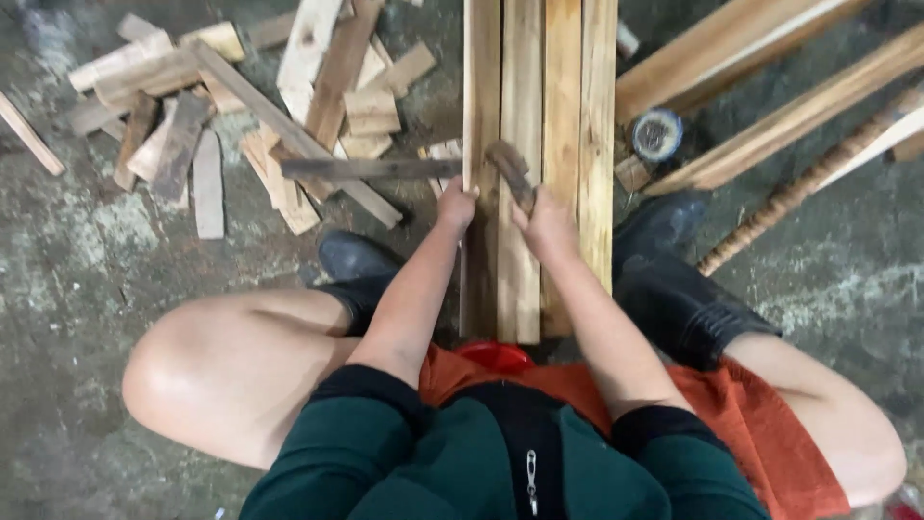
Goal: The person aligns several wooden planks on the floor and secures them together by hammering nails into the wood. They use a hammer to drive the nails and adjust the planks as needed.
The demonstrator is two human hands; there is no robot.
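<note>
Working position: squatting over planks (pixel 525 116) laid side by side on the floor (pixel 87 260).
Left hand (pixel 456 205): closed on a plank edge.
Right hand (pixel 545 220): gripping dark tool (pixel 510 171), head on planks.
Progress: offcuts (pixel 241 106) piled left; planks whole.

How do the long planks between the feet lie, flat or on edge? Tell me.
Flat. The long planks lie side by side on the floor, broad faces up; the left hand rests at their left edge, the right hand on top.

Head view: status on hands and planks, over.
Left hand grips plank edge. Right hand holds hammer over planks. Scrap wood pile at left, apart.
</note>
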